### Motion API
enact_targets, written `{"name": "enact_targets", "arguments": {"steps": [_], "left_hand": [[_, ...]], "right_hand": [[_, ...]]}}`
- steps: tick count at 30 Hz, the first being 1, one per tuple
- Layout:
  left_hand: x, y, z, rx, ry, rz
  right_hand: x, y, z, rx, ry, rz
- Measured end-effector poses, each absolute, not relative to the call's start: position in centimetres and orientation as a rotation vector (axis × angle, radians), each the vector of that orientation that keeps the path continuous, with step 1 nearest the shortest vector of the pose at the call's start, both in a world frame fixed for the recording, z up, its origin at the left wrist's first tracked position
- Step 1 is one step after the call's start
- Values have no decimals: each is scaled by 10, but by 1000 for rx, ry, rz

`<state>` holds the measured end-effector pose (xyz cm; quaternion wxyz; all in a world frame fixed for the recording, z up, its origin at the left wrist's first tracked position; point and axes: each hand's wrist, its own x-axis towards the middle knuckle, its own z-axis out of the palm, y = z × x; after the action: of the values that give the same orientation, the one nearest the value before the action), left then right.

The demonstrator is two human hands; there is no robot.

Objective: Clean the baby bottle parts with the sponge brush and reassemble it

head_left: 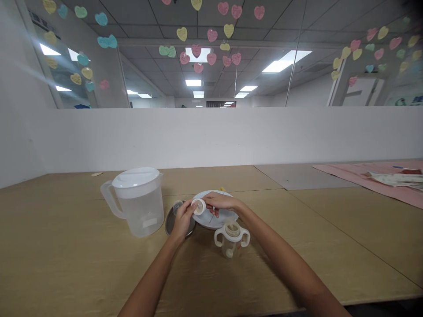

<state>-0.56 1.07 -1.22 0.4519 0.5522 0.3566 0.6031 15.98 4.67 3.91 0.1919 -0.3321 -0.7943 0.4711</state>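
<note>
Between the two hands, a white ring-shaped cap [198,207] is pinched by my left hand [183,216], its opening facing me. The fingers of my right hand [219,203] are bent at the cap's right side, over a white plate [224,219]; whether they grip anything is too small to tell. A clear bottle with two white handles [231,237] stands upright and uncapped in front of the plate. Partly behind my left hand lies a round dark metal tray [170,222], with a small clear dome-shaped piece [177,206] at its back edge.
A large lidded clear pitcher [143,204] with liquid stands to the left of the tray. Something yellow [222,189] shows at the plate's back edge. On the far right, a pink cloth [350,172] bears several items. A white wall [211,136] rises behind the table.
</note>
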Motion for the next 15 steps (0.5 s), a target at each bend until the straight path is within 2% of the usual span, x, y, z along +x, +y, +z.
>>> {"name": "enact_targets", "arguments": {"steps": [15], "left_hand": [[1,-9,1,1442,986,1602]], "right_hand": [[154,39,42,-1071,-2251,1305]]}}
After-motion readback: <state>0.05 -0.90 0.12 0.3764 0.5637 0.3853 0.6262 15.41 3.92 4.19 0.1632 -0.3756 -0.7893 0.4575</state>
